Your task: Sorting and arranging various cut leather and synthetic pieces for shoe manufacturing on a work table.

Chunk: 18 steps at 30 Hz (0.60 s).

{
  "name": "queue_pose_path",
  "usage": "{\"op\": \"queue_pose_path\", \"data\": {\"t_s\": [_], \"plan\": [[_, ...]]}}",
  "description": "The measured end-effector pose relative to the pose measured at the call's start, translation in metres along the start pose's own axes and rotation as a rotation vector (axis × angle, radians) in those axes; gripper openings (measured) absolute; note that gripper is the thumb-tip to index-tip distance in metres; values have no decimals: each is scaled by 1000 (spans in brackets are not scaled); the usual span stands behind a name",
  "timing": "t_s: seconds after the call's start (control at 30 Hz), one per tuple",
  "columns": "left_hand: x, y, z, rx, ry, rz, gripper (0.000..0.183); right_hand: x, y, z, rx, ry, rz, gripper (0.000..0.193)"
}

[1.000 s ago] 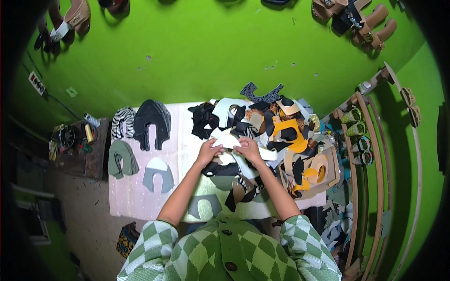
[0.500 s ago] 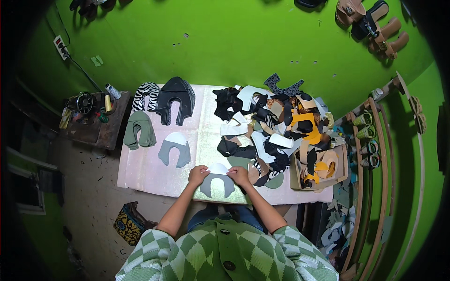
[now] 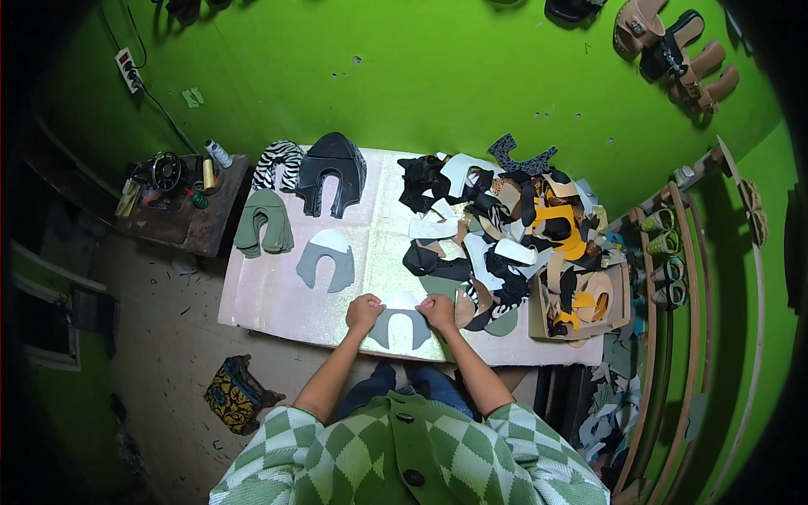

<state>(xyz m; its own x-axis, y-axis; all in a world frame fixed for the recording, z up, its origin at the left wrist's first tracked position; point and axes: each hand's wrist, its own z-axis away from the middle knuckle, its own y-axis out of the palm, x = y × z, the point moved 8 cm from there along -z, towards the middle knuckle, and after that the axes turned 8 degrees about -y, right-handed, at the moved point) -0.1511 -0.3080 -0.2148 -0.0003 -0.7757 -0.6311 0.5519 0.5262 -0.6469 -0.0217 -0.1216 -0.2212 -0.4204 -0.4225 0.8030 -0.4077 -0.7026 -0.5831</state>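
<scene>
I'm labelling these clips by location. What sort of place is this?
Probably a small shoemaking workshop: sandals on the wall, flat U-shaped pieces on the table, and thread spools beside what looks like a sewing machine.

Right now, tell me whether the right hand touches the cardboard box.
Apart: the head view shows scraps and a strip of table between the right hand and the cardboard box.

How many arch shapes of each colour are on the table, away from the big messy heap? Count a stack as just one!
Zebra-striped: 1 (zebra arch)
Black: 1 (black arch)
Green: 1 (green stack)
Grey with white top: 2 (far white-topped arch, near white-topped arch)
Total: 5
</scene>
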Motion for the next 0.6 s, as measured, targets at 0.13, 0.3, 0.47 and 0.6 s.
{"op": "queue_pose_path", "data": {"t_s": [0.13,0.3,0.47,0.6], "plan": [[2,2,-3,42,-51,6,21,3,-1,0,12,-7,22,19],[-7,-1,2,-24,-52,-61,20,13,-7,2,-51,-22,130,21],[-33,-9,31,-294,189,-219,25,49,-3,22,-106,-247,326,16],[-36,9,56,-384,493,-518,22,69,18,46,-42,-465,502,21]]}}
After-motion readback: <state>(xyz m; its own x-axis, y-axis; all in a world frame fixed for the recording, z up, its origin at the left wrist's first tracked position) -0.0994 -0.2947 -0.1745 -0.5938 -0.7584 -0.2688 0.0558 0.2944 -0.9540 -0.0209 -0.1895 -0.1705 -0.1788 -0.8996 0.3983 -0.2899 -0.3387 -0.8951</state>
